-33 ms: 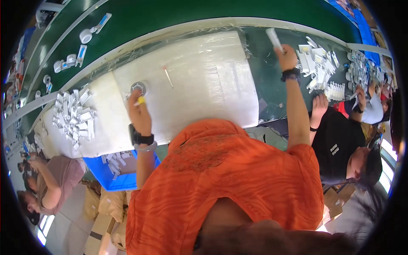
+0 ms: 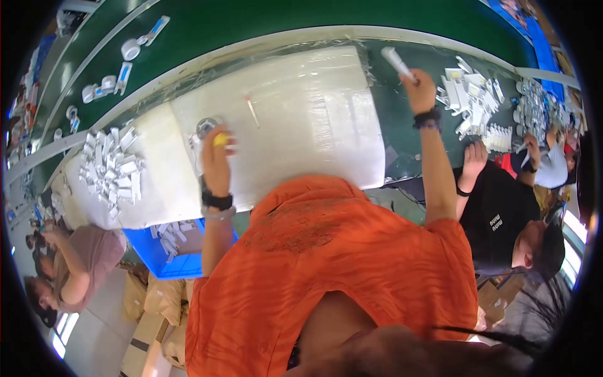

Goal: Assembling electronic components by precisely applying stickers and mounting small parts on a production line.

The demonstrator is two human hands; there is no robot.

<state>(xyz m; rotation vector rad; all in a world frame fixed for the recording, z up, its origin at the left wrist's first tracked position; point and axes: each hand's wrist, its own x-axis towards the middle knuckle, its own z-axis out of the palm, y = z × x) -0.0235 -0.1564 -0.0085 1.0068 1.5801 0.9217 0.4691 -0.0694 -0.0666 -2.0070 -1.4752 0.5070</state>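
My right hand [image 2: 419,91] is closed around one end of a long white plastic piece [image 2: 397,63] above the green bench, left of a heap of white plastic parts [image 2: 471,97]. My left hand [image 2: 217,160] hovers over the white padded sheet, yellow wrapping [image 2: 220,139] around one finger. Motion smears its fingertips, so whether they hold anything is unclear. Just beyond them lies a round grey ring-shaped thing [image 2: 207,125], partly covered by the hand. A thin white stick with a reddish tip [image 2: 252,111] rests on the sheet to the right.
Another heap of white parts [image 2: 110,169] covers the sheet's left end. Below the bench edge stands a blue bin [image 2: 179,270] with white pieces inside. Assembled parts [image 2: 130,49] sit on the green surface beyond a rail. Co-workers are at both sides; one's hand [image 2: 474,157] rests near the right heap.
My left hand has moved right, off the round grey thing. My right hand has shifted slightly left with the white piece.
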